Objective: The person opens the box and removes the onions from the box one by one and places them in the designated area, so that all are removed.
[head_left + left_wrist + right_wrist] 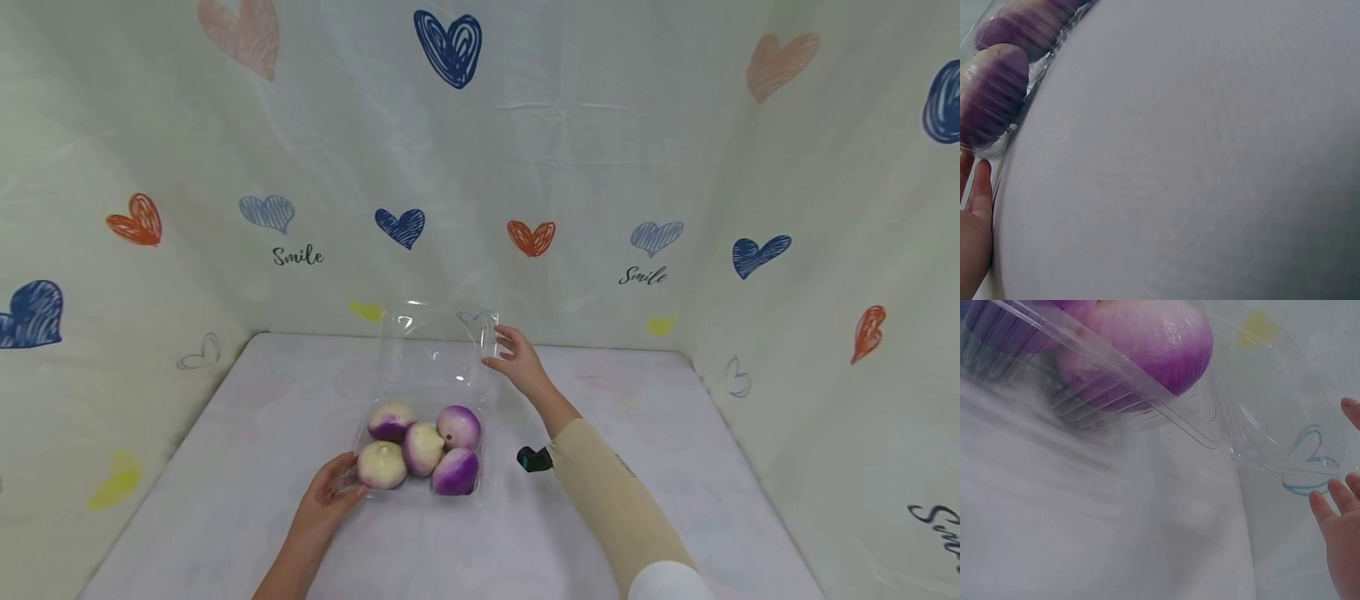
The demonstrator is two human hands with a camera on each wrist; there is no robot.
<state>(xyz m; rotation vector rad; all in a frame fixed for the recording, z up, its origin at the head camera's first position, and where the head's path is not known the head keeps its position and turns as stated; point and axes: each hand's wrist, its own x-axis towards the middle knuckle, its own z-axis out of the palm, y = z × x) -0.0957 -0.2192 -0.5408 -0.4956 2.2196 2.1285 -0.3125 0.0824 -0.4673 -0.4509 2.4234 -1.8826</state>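
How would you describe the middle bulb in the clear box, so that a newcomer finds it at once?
On the pale table, the left hand holds an open clear box. Inside it, the middle bulb is mostly cream, with some purple. Only this one has the four other bulbs around it.

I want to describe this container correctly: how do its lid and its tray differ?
The lid rises at the back; the tray sits lower, in front. The tray holds five purple-and-white bulbs; the lid holds none. The right hand is at the lid's edge; the left hand grips the tray's corner. Both are transparent.
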